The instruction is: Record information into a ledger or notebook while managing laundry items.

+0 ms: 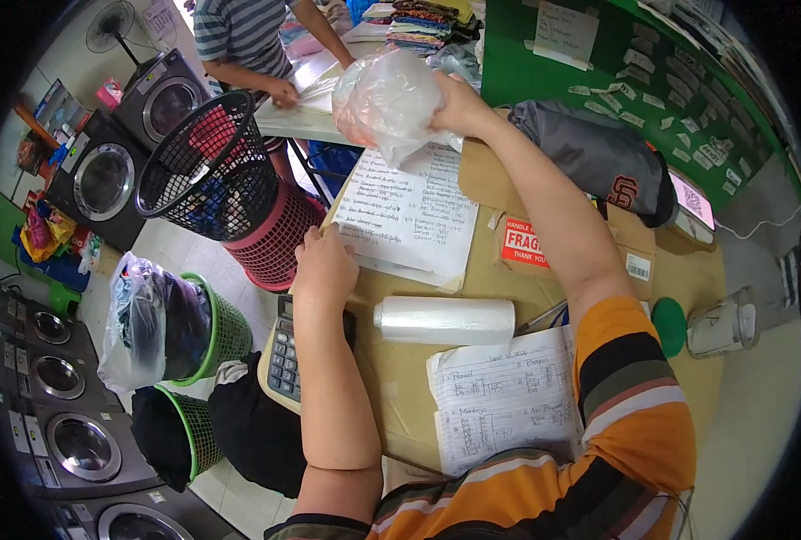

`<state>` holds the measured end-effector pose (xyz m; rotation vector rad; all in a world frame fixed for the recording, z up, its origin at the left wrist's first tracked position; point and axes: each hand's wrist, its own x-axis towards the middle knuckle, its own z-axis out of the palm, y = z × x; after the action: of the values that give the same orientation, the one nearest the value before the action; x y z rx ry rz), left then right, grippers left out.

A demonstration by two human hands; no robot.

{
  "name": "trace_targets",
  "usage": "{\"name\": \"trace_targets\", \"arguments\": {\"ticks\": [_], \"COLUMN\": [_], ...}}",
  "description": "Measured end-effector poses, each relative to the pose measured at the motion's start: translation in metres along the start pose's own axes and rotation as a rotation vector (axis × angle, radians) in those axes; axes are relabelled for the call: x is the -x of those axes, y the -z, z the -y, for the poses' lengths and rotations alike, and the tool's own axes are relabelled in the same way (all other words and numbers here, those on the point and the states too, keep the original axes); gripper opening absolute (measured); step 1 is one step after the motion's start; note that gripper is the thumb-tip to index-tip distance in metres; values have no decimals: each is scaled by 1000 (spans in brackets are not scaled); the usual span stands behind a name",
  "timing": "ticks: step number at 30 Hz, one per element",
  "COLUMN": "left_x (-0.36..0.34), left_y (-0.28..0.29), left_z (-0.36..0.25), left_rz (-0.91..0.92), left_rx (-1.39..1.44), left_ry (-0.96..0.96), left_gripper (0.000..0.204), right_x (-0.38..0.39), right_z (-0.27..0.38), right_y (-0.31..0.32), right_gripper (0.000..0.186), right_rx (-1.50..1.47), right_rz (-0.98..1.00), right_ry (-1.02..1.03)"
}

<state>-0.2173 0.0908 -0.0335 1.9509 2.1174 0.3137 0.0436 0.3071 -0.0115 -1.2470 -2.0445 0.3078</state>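
R hand (459, 105): crinkly rnd plstc bag (382, 97)

Crinkled, glossy plastic bag (380, 97) in my right grip (459, 106)
Near me, the roll (445, 320) is smooth, shiny plastic; the sheets (409, 216) are matt paper; my counter (399, 387) looks like matt cardboard; the black basket (229, 198), left, is plastic mesh.

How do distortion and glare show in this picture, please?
Head view: fisheye distortion makes the front-loading machines lean, and corners go black; head view: pale highlights show on the plastic roll and the bag in the right hand.
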Motion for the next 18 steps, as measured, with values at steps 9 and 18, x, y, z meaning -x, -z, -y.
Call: {"name": "trace_targets", "arguments": {"ticks": [9, 18], "left_x": [-7, -4], "left_y": [-6, -10], "left_z": [4, -2], "left_rz": [-249, -180], "left_rx": [113, 66], "left_ry": [-104, -145], "left_gripper": [60, 56], "right_x": [-8, -14], "right_z": [-18, -28], "right_y": [-6, -5], "right_gripper": [75, 85], "right_rx": [-23, -193], "right_rz": [27, -33], "right_ry": [71, -64]}}
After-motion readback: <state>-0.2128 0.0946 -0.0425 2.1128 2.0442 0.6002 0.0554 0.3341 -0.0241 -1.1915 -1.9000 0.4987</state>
